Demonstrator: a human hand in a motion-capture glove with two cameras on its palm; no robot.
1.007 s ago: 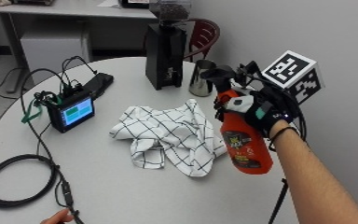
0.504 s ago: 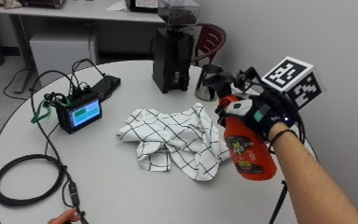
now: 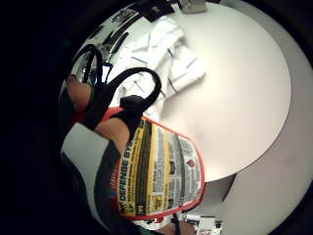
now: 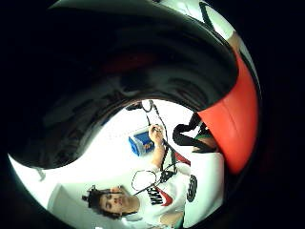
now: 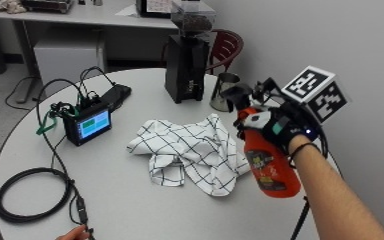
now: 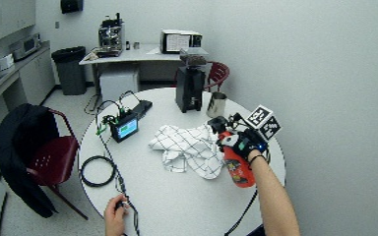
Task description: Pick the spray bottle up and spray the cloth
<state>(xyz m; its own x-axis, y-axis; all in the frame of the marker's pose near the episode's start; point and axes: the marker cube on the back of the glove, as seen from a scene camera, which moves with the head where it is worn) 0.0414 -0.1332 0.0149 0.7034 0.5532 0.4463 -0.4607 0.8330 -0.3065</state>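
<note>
While the round white table [image 5: 145, 210] carries a crumpled white cloth [image 5: 189, 150] with a black grid near its middle, a black coffee grinder [image 5: 187, 60] and a steel cup [image 5: 224, 92] stand behind it. Just beside the cloth, the gloved right hand [image 5: 282, 127] grips the neck of the red spray bottle [image 5: 268, 165], held above the table with its black nozzle over the cloth's edge.
</note>
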